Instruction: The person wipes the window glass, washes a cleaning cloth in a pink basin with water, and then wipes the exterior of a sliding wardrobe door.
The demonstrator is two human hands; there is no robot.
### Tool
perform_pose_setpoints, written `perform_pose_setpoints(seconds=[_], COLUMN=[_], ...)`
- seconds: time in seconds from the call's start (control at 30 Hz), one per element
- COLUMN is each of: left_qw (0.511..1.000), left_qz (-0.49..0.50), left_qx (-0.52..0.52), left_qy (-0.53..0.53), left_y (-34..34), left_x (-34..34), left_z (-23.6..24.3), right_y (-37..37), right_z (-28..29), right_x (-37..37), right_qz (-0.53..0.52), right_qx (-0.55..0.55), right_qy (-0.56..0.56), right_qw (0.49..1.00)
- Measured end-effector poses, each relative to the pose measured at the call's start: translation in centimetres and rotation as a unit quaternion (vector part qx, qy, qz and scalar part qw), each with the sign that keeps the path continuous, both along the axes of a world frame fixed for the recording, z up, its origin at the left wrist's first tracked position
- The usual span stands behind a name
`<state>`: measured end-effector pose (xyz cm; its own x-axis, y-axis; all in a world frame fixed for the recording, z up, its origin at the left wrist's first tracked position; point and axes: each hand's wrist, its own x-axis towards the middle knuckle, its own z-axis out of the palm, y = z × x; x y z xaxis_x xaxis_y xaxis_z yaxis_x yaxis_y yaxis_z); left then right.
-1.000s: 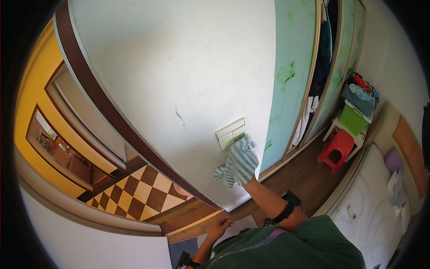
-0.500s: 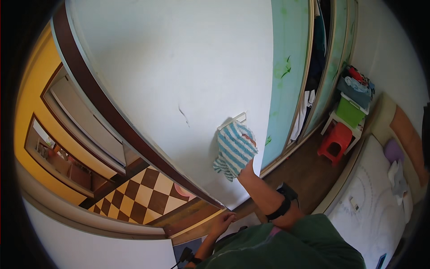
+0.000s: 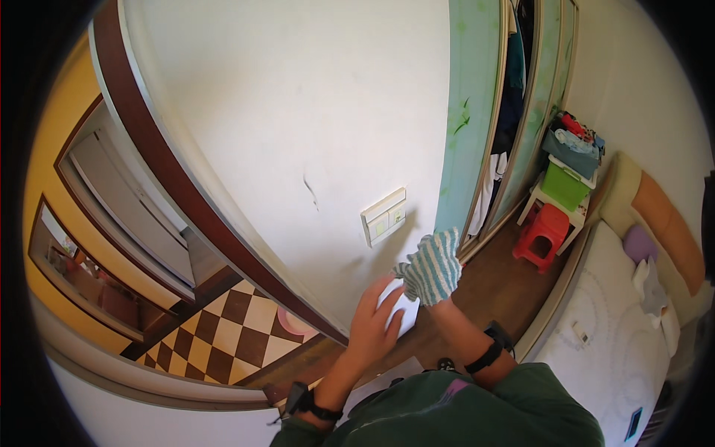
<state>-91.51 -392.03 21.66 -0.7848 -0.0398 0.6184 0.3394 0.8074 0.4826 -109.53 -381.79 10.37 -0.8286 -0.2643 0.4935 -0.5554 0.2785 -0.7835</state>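
Note:
A blue-and-white striped cloth (image 3: 433, 267) covers my right hand (image 3: 444, 304), which holds it in front of the wall's right edge. Most of the right fingers are hidden beneath the cloth. My left hand (image 3: 372, 320) is raised beside it, fingers curved and apart, the fingertips close to the cloth's left corner. I cannot tell whether they touch it. Bright white shows between and beside the left fingers; whether it is wall or a separate thing is unclear. Just above both hands, a cream double wall switch (image 3: 385, 217) is fully visible on the white wall (image 3: 290, 112).
Right of the wall stands a sliding wardrobe (image 3: 477, 112), partly open. A red stool (image 3: 542, 231) and a green box (image 3: 564, 186) with clothes on top are farther back. The bed (image 3: 566, 372) is at the right. A dark door frame (image 3: 186, 194) and chequered floor (image 3: 246, 328) lie left.
My right hand has come down and right off the switch with the cloth, uncovering it. My left hand has risen from low down to beside the cloth. The view has shifted slightly.

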Motion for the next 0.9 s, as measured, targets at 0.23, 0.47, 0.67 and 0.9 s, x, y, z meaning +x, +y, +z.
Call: perform_pose_setpoints(seconds=[0.23,0.47,0.67,0.9], left_qw=[0.957,0.916,0.858,0.918], left_qz=[0.112,0.146,0.186,0.128], left_qx=[-0.268,-0.372,-0.465,-0.375], left_qy=[-0.013,-0.040,-0.117,0.000], left_y=[-0.6,-1.7,-2.9,-2.3], left_x=[-8.1,-9.1,-9.3,-10.2], left_z=[1.8,0.1,-2.5,-0.8], right_y=[1.3,-1.6,-4.5,-2.8], right_z=[3.1,11.0,12.2,13.4], right_x=[-1.3,-2.6,0.4,-0.9], right_qz=[0.208,0.150,0.253,0.130], right_qx=[-0.561,-0.281,-0.455,-0.248], right_qy=[-0.219,-0.009,-0.203,0.042], right_qw=[0.770,0.948,0.829,0.959])
